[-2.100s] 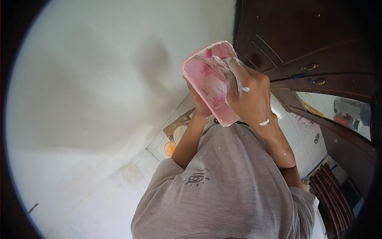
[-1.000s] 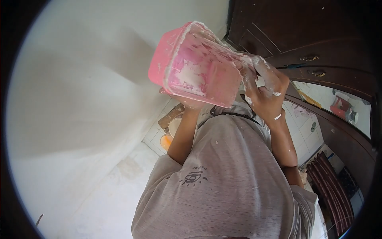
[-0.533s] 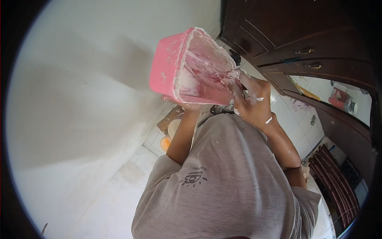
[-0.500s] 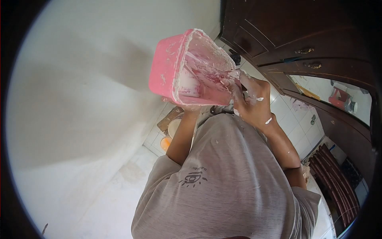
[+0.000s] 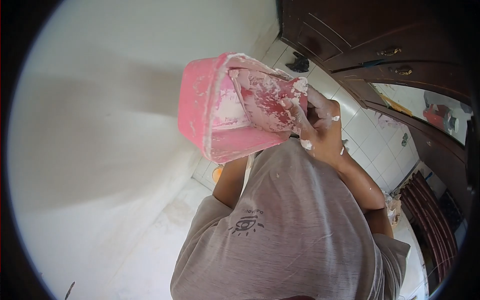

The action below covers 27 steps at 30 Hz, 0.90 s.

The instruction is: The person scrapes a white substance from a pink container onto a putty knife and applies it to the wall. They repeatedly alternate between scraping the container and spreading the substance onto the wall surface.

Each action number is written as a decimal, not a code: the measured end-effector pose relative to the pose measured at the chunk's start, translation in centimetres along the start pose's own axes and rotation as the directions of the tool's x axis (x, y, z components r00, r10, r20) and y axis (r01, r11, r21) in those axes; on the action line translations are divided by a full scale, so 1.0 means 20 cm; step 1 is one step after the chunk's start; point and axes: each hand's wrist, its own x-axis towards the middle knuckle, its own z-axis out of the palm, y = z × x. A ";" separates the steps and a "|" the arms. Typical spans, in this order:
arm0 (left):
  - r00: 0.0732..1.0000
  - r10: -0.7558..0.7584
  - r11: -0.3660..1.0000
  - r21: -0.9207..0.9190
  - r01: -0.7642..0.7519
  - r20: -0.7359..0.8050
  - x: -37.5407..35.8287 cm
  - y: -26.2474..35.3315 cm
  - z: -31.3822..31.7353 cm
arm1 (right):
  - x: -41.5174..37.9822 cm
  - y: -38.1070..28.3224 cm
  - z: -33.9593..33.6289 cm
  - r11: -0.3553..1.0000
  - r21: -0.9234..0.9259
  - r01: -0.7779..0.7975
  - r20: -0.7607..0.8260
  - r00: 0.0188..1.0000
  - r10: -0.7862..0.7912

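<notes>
A pink plastic tub (image 5: 192,102), its rim and walls crusted with white paste, is tipped so that its opening faces right. My left forearm (image 5: 231,177) rises beneath it; the hand itself is hidden behind the tub it supports. My right hand (image 5: 322,122), spotted with white paste, is closed around a red flat scraper (image 5: 281,106). The scraper's paste-smeared blade reaches inside the tub, near the inner wall. Pinkish white residue coats the tub's inside.
A pale wall (image 5: 100,125) stands close on the left. Dark wooden cabinets (image 5: 360,35) with metal handles line the right. On the tiled floor (image 5: 372,145) lies a black item (image 5: 298,62). An orange round container (image 5: 217,174) sits below the tub.
The tub has moved lower and slightly left, and its opening has turned. The scraper's red face shows more plainly now. My left hand's fingers have gone out of sight behind the tub.
</notes>
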 end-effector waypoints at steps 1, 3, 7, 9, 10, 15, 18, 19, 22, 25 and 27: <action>1.000 0.000 1.000 0.006 0.000 -0.005 0.00 -0.01 0.00 | 0.01 0.01 0.01 1.000 0.030 -0.010 -0.008 1.000 0.010; 1.000 0.008 1.000 0.015 -0.007 -0.011 -0.02 -0.01 0.01 | 0.02 0.02 0.03 0.993 0.106 0.044 -0.091 0.995 -0.035; 0.999 0.031 0.999 0.045 -0.031 -0.006 0.00 -0.05 0.06 | 0.00 0.01 0.02 0.973 0.221 0.066 -0.187 0.982 -0.024; 0.999 0.048 0.997 0.059 -0.048 0.004 0.02 -0.08 0.09 | 0.00 -0.01 0.01 0.958 0.276 0.078 -0.196 0.980 -0.023; 0.998 0.055 0.996 0.067 -0.055 0.005 0.03 -0.10 0.11 | 0.00 -0.01 0.00 0.949 0.303 0.083 -0.199 0.980 -0.023; 0.995 0.098 0.990 0.102 -0.100 0.020 0.06 -0.16 0.18 | -0.01 -0.04 -0.05 0.975 0.198 0.104 -0.194 0.979 -0.065; 0.992 0.121 0.985 0.119 -0.123 0.022 0.06 -0.18 0.22 | -0.02 -0.02 -0.07 0.971 0.185 0.150 -0.208 0.972 -0.110; 0.992 0.122 0.984 0.129 -0.124 0.022 0.06 -0.19 0.23 | -0.02 -0.03 -0.08 0.968 0.183 0.170 -0.211 0.969 -0.130; 0.989 0.146 0.978 0.146 -0.148 0.022 0.07 -0.22 0.28 | -0.04 -0.06 -0.13 0.966 0.240 0.101 -0.158 0.985 -0.064; 0.985 0.173 0.970 0.170 -0.174 0.020 0.06 -0.24 0.31 | -0.05 -0.05 -0.16 0.960 0.243 0.141 -0.171 0.980 -0.101; 0.982 0.187 0.965 0.185 -0.187 0.017 0.06 -0.27 0.34 | -0.05 -0.04 -0.19 0.952 0.267 0.147 -0.165 0.981 -0.105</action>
